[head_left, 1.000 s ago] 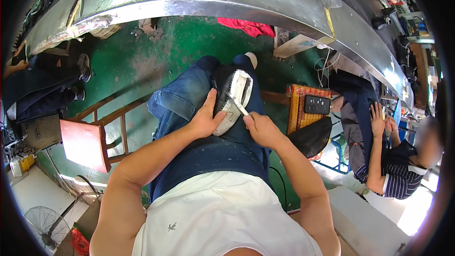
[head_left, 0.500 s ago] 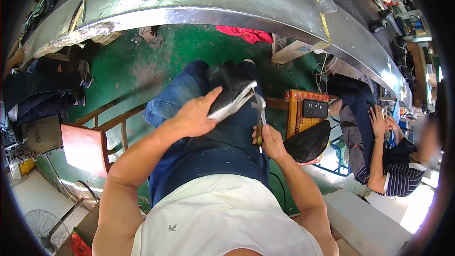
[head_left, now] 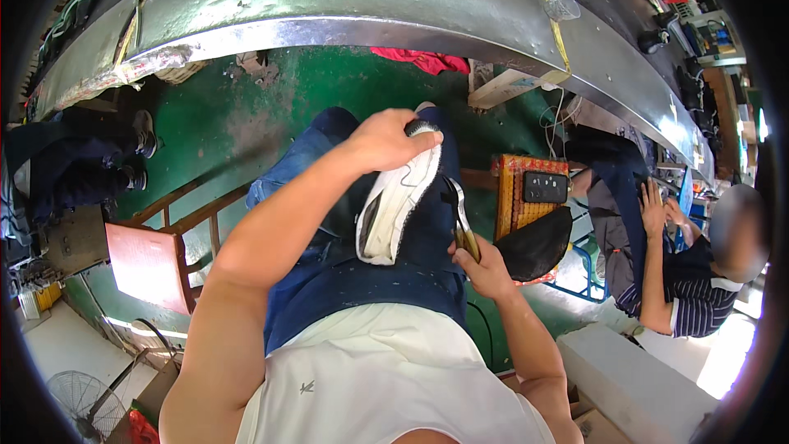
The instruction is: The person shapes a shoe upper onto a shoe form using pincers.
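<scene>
Over my lap is a black shoe upper [head_left: 394,197] with its pale underside turned up and a ragged edge all round. At its far end my left hand [head_left: 390,141] is closed on it, the thumb lying across the underside. My right hand [head_left: 485,265], just right of the shoe, is wrapped round the handles of metal pliers [head_left: 465,218]. The pliers' head points away from me and stands a little apart from the shoe. A dark blue apron [head_left: 353,279] covers my thighs beneath.
A metal-topped bench [head_left: 329,29] runs across ahead. On my right a beaded seat [head_left: 516,197] bears a dark phone-like device [head_left: 545,187] and a black pouch [head_left: 534,247]; beyond it sits another person [head_left: 690,288]. To my left stands a wooden stool [head_left: 152,263].
The shoe has turned so its underside faces up, lengthwise to me. My left hand has moved from its side to its far end. The pliers have dropped slightly nearer to me.
</scene>
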Demonstrator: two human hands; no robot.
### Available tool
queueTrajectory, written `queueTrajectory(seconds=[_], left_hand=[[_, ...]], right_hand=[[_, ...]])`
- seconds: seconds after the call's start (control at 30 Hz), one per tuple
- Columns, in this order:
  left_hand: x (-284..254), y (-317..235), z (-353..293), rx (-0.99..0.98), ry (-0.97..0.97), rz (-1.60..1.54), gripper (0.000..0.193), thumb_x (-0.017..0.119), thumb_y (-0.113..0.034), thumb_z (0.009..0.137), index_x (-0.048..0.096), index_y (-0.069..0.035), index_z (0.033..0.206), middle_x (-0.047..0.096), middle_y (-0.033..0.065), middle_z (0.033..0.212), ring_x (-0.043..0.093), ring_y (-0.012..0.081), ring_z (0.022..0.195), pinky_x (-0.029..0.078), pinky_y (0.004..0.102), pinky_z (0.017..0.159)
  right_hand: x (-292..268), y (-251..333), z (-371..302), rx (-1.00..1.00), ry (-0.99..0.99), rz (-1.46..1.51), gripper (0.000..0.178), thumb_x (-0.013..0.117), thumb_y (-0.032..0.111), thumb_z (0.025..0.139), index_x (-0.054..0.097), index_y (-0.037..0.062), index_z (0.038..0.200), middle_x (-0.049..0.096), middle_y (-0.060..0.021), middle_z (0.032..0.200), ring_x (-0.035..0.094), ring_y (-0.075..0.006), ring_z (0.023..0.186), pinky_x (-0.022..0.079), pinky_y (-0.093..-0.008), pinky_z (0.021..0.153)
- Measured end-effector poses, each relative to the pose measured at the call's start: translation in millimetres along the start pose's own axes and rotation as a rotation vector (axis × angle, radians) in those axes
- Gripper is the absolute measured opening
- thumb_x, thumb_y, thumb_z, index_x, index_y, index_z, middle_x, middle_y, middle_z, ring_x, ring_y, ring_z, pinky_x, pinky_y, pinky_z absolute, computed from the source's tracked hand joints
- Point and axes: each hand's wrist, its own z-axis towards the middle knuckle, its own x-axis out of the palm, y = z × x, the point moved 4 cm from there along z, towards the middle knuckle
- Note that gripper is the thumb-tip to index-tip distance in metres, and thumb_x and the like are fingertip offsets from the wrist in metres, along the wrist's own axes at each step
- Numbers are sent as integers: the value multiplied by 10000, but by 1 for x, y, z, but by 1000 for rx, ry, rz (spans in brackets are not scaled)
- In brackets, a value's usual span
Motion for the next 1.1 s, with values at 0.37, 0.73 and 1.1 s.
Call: queueTrajectory(seconds=[0.37,0.73,1.1], left_hand=[[105,97,-49,68,-95,-631,621,286,-433,1127,443,48,1488,572,205,1429,532,274,1330,373,345,1141],[107,95,-74,160,-152,-271,604,253,-341,1133,296,98,1545,405,269,1558,338,348,1492,221,397,1235],[98,104,-85,187,-23,-881,782,334,-493,1094,149,82,1592,259,237,1642,227,322,1537,166,381,1252]], right_hand=[[-12,59,-8,29,171,-445,532,626,178,951,507,-58,1412,599,-298,1338,584,-448,1244,457,-430,1068],[-24,136,24,324,506,-600,472,605,228,977,547,-90,1321,669,-303,1140,650,-429,1108,495,-485,967],[12,94,57,83,371,-716,237,630,253,971,620,19,1012,682,-228,844,669,-442,829,509,-521,740]])
